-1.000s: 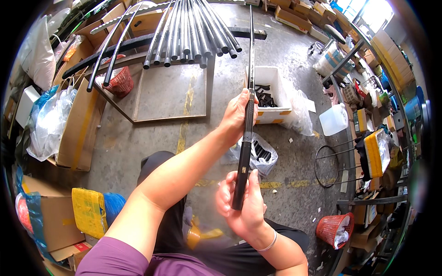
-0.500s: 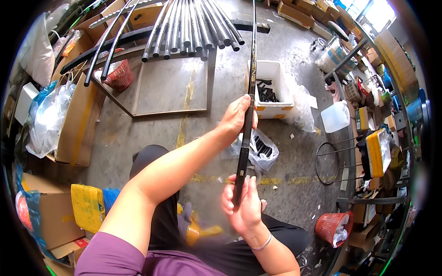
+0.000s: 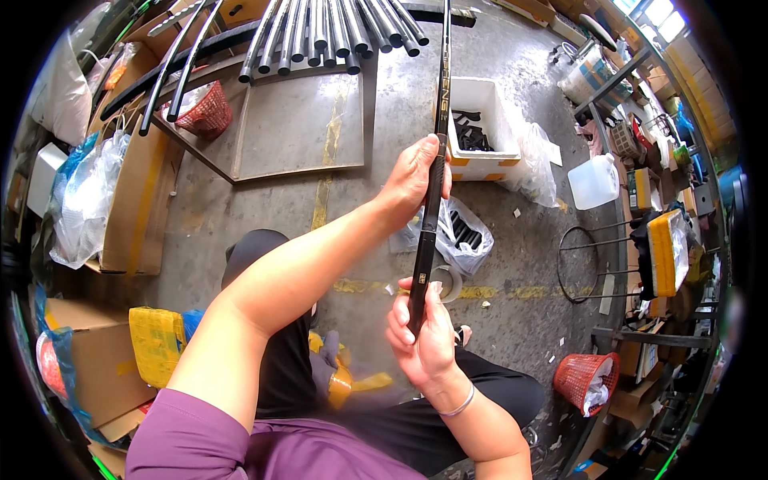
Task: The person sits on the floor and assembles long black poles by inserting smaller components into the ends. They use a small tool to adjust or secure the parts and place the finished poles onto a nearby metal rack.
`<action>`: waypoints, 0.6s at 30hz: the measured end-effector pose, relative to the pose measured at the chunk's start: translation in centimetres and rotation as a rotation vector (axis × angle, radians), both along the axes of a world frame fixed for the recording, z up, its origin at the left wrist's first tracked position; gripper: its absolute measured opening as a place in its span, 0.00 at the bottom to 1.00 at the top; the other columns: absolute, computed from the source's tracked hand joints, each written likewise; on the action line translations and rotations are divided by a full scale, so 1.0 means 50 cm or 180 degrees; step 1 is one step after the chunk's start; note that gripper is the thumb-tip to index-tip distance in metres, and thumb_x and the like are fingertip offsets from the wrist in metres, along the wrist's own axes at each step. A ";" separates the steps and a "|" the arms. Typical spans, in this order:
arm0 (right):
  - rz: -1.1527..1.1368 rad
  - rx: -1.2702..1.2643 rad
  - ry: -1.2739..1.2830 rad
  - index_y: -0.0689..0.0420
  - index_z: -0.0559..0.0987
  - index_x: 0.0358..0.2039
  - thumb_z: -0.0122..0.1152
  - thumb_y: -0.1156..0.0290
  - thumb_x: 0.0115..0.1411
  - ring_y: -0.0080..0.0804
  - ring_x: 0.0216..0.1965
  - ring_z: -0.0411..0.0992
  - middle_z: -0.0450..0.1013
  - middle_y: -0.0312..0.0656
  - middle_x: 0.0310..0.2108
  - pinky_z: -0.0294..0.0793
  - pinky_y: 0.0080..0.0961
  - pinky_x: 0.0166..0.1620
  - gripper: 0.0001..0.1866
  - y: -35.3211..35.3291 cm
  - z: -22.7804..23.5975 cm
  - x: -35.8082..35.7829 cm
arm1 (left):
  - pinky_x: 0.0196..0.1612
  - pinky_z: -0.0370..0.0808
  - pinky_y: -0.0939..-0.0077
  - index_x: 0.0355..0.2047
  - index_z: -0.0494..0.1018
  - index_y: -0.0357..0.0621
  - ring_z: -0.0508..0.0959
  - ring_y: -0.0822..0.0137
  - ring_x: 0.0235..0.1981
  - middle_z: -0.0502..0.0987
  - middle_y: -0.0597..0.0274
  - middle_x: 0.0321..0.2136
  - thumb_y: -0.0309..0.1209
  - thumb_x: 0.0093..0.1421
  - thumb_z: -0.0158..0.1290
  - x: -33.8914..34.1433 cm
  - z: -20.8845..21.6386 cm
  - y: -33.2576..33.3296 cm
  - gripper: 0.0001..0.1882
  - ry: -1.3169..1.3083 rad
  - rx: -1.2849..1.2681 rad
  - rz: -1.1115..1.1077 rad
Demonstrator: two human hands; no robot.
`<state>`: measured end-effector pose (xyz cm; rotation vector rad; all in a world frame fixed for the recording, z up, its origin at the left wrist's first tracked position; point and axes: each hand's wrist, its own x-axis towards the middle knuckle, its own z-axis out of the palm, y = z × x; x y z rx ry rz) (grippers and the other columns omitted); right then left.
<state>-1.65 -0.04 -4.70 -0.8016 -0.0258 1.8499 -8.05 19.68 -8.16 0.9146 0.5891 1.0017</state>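
Note:
A long black fishing rod (image 3: 427,232) with gold lettering runs upward in front of me, its far end beyond the upper edge of the view. My left hand (image 3: 410,178) is closed around the upper part of its grip. Lower down, the fingers and thumb of my right hand (image 3: 426,340) are bent around the thick butt end, which rests against the palm. A clear plastic bag (image 3: 472,250) of short black tubes lies on the floor just beyond the rod's grip.
Several dark tubes (image 3: 320,36) lie across a padded rack at the far left. A white foam box (image 3: 500,120) holds black parts. Red baskets (image 3: 578,384), cardboard boxes (image 3: 100,368) and a metal ring stand (image 3: 578,264) are around me. A white jug (image 3: 594,184) stands at the right.
The surroundings have shifted slightly upward in the view. Both hands keep their hold on the rod, with only slight movement of the right fingers at the butt.

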 end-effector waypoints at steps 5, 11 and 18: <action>-0.0009 -0.0029 -0.0045 0.56 0.68 0.43 0.38 0.51 0.68 0.18 0.14 0.53 0.61 0.35 0.19 0.51 0.15 0.17 0.21 0.003 0.002 -0.003 | 0.21 0.64 0.83 0.35 0.65 0.43 0.67 0.75 0.15 0.69 0.64 0.15 0.53 0.66 0.37 0.000 0.005 -0.001 0.24 -0.0048 0.0088 0.0026; -0.0006 -0.0003 -0.0054 0.56 0.68 0.42 0.38 0.51 0.68 0.18 0.13 0.52 0.61 0.35 0.19 0.51 0.15 0.17 0.21 0.004 0.004 -0.006 | 0.21 0.64 0.83 0.35 0.65 0.43 0.67 0.75 0.16 0.69 0.64 0.15 0.53 0.66 0.37 -0.001 0.008 -0.003 0.24 0.0022 0.0078 0.0093; 0.0005 0.0032 -0.0020 0.56 0.68 0.41 0.39 0.51 0.67 0.18 0.13 0.52 0.61 0.35 0.19 0.50 0.15 0.17 0.20 0.007 0.008 -0.009 | 0.21 0.63 0.83 0.35 0.65 0.43 0.66 0.75 0.15 0.68 0.65 0.15 0.53 0.66 0.37 -0.002 0.013 -0.004 0.24 0.0001 0.0157 0.0139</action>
